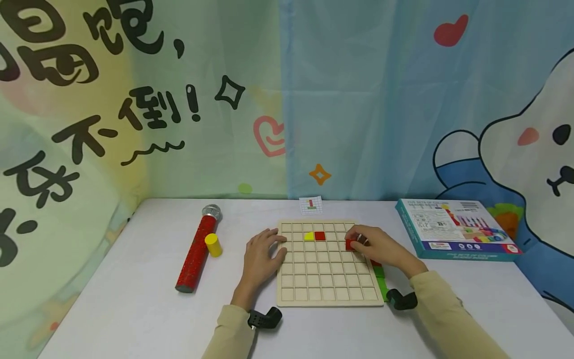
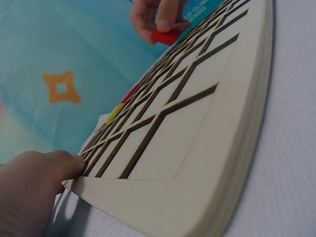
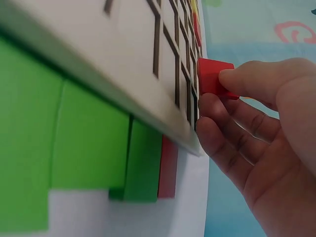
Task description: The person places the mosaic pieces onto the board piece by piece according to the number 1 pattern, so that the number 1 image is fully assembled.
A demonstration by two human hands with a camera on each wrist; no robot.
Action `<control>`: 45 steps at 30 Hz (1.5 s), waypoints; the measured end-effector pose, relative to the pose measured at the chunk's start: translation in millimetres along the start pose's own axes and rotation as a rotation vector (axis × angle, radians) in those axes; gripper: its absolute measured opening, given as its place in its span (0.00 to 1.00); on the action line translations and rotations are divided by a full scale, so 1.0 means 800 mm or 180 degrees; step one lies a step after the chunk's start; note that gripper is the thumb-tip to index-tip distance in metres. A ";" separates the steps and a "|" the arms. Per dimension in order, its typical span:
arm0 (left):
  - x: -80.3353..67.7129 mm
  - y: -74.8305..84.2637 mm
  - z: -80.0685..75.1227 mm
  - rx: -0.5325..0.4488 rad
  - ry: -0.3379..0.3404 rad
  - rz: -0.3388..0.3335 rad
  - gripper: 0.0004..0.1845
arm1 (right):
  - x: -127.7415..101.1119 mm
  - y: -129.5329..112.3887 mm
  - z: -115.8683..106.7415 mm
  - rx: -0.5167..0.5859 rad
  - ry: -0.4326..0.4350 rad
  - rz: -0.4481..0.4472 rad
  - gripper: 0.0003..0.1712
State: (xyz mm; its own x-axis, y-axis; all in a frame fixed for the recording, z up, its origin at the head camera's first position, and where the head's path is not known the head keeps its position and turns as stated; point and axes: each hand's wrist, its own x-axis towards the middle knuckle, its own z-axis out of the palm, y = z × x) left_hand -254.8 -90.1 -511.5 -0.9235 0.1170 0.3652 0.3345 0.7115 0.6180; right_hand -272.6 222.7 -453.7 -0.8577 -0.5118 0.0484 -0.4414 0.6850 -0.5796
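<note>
A pale wooden grid board (image 1: 316,295) lies on the white table. My left hand (image 1: 261,257) rests against its left edge, thumb and fingertips touching the rim; in the left wrist view the thumb (image 2: 61,165) lies at the corner of the grid. My right hand (image 1: 381,247) pinches a red block (image 3: 210,76) between thumb and fingers, over the right part of the board. A yellow tile (image 1: 309,236) and a red tile (image 1: 320,236) sit side by side in an upper row. Green blocks (image 3: 89,133) and a dark red block (image 3: 168,168) lie beneath the board's right edge.
Left of the board lie a red microphone (image 1: 197,254) and a yellow cylinder (image 1: 213,245). A small printed card (image 1: 311,205) lies behind the board. At the back right is a flat game box (image 1: 457,229). A printed curtain (image 1: 341,99) hangs behind the table.
</note>
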 end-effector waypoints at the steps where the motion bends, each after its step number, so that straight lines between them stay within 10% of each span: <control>1: 0.000 0.000 0.000 0.0009 0.0001 0.0002 0.12 | 0.001 -0.001 0.001 -0.0004 -0.0005 -0.0035 0.10; 45: 0.001 0.001 -0.002 -0.0003 -0.0016 0.0018 0.12 | 0.050 -0.043 0.045 -0.0286 0.0086 -0.0272 0.08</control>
State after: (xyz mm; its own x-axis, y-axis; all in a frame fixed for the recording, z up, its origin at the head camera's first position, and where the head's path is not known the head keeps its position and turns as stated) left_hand -254.7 -90.4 -509.6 -0.9226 0.1244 0.3652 0.3398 0.7101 0.6167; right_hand -282.3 159.9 -461.3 -0.8223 -0.5569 0.1171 -0.5339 0.6838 -0.4973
